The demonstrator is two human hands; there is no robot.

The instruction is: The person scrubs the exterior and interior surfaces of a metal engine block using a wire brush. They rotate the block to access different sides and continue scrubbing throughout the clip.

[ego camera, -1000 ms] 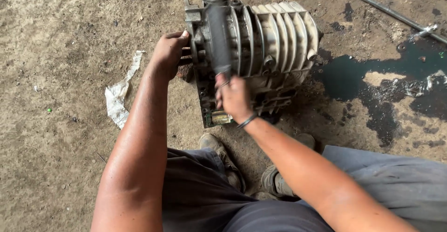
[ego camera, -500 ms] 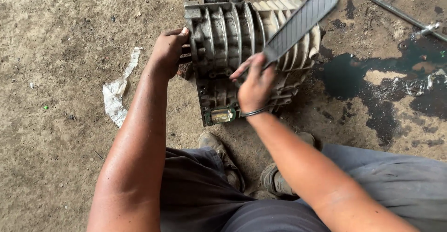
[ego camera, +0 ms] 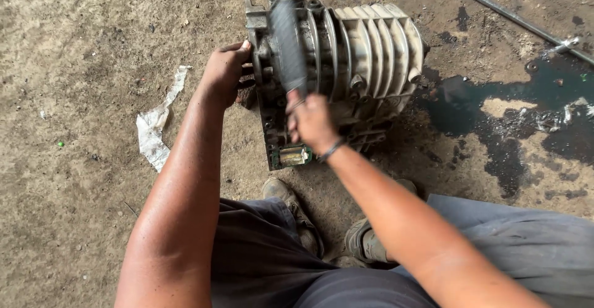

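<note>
Left hand (ego camera: 224,72) clamps the flange edge of the ribbed metal housing (ego camera: 346,67), steadying it upright on the dirt floor (ego camera: 80,98) before the person's shoes. Right hand (ego camera: 311,122) is closed around a flat ridged file (ego camera: 288,42), laid down across the housing's fins.

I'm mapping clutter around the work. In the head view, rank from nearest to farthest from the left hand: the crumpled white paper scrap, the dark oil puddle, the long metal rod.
From the left hand, which rests on the ribbed grey metal housing's left edge:
1. Crumpled white paper scrap, on the dirt to its lower left.
2. Dark oil puddle, right of the housing.
3. Long metal rod, far upper right.
</note>
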